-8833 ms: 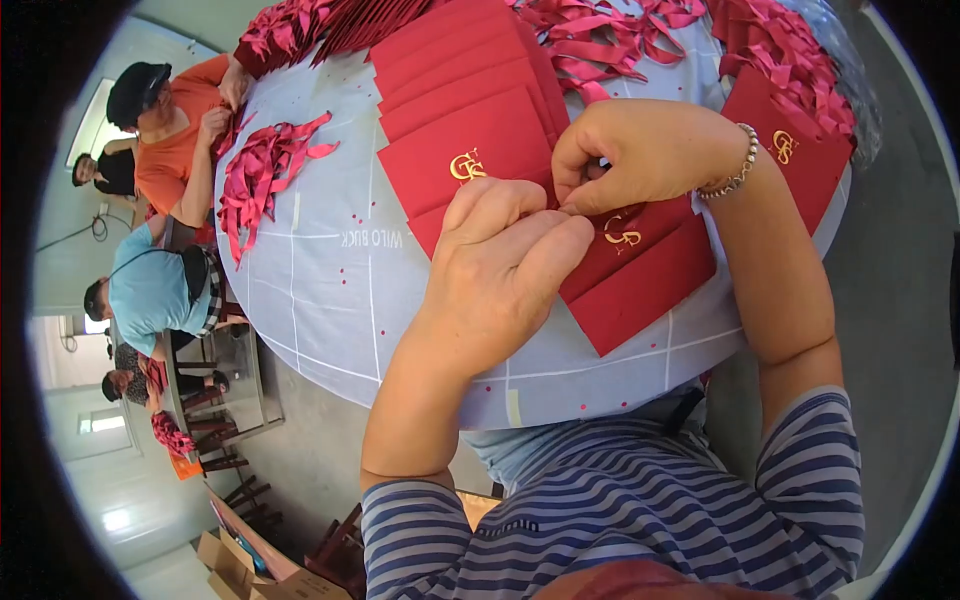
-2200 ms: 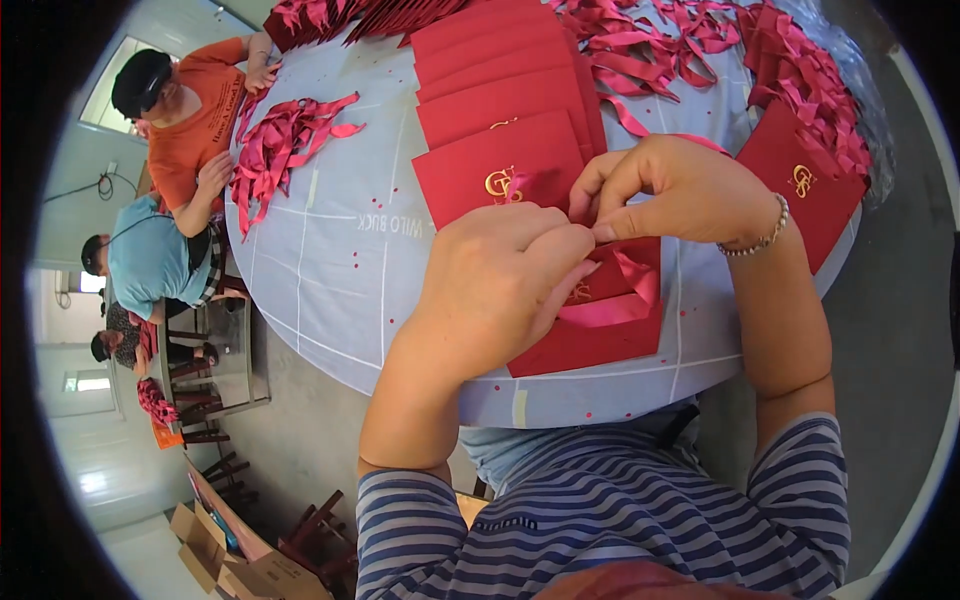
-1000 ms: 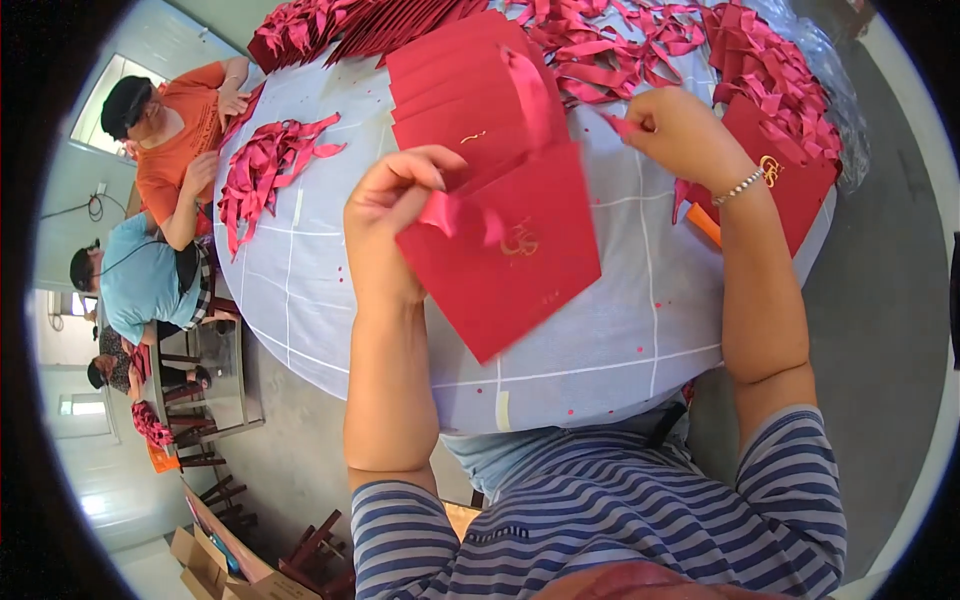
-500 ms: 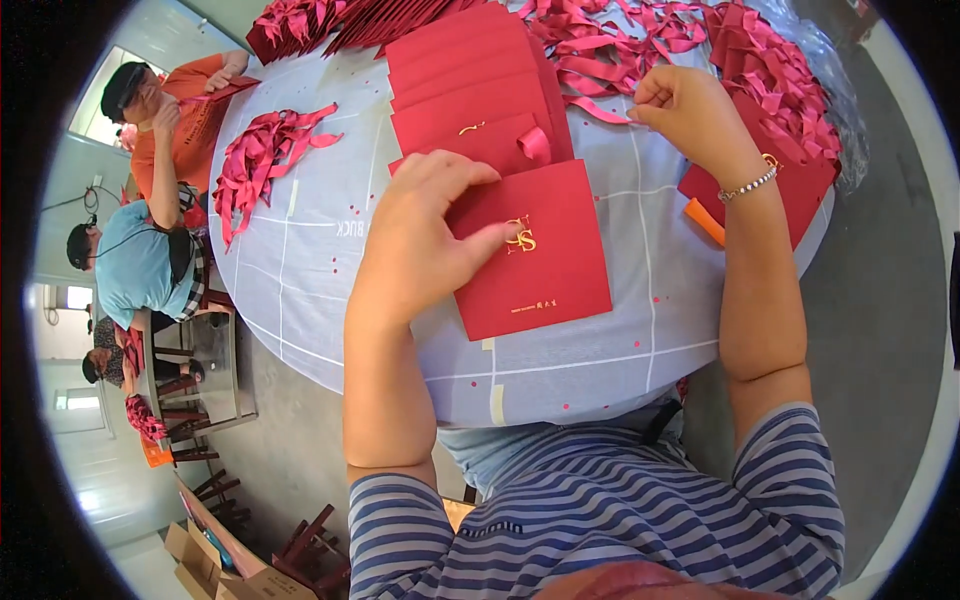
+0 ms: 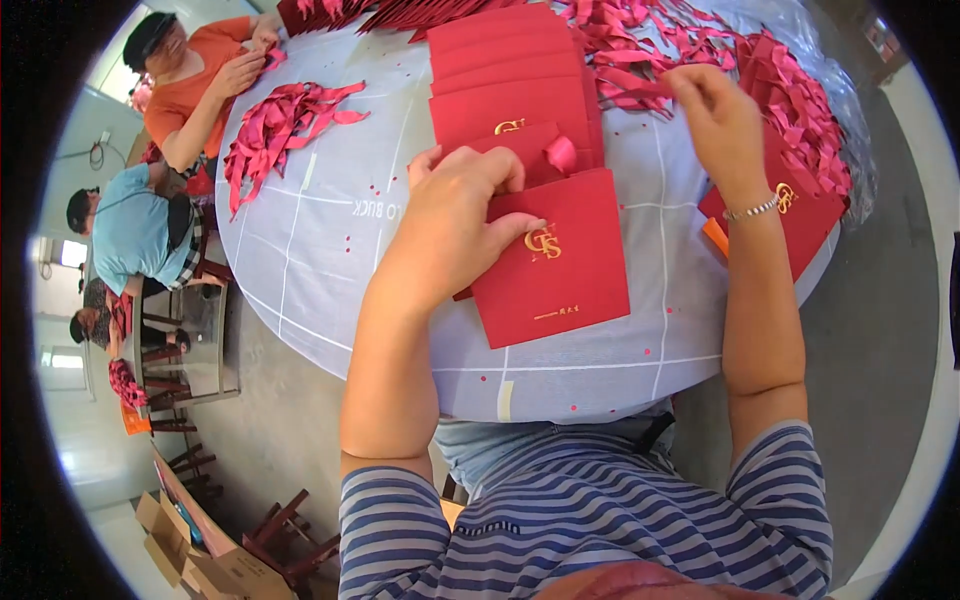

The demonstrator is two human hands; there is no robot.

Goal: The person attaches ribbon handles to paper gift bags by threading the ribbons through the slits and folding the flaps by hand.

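Observation:
My left hand point(image 5: 455, 215) grips the upper left edge of a flat red paper envelope point(image 5: 560, 280) with gold print, thumb across its front and fingers curled behind. Just beyond it lies another red envelope with a pink ribbon loop point(image 5: 561, 154) sticking up, at the near end of an overlapping row of red envelopes point(image 5: 505, 70). Farther right, my right hand point(image 5: 715, 120) pinches the end of a pink-red ribbon point(image 5: 650, 88) at the edge of the loose ribbon heap.
A ribbon pile point(image 5: 285, 130) lies on the left of the round table with its pale checked cloth point(image 5: 300, 260). At the right are ribboned envelopes point(image 5: 800, 130), an orange strip point(image 5: 715, 236) and clear plastic point(image 5: 850, 110). A person in orange point(image 5: 190, 95) handles ribbon across the left edge.
My right hand has moved slightly and now draws a ribbon at the heap. My left fingers have curled further around the envelope. The view has shifted a little.

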